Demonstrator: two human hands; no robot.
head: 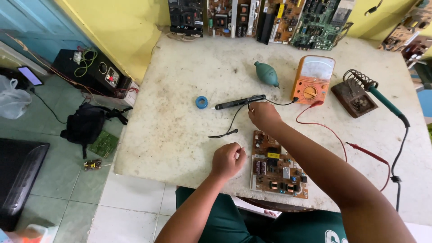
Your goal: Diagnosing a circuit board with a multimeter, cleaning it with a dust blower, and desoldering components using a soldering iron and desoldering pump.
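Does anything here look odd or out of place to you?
A few things do. The circuit board by the right hand juts past the table's front edge. On the floor to the left lie a green board and a small loose part. The tabletop itself is stained and worn.

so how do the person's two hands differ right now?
The right hand is stretched further out across the table, at the black probe lead beside the orange multimeter. The left hand sits nearer the body, curled into a loose fist, left of the brown circuit board; whether it holds anything cannot be told. Both are bare, over the same stained white tabletop.
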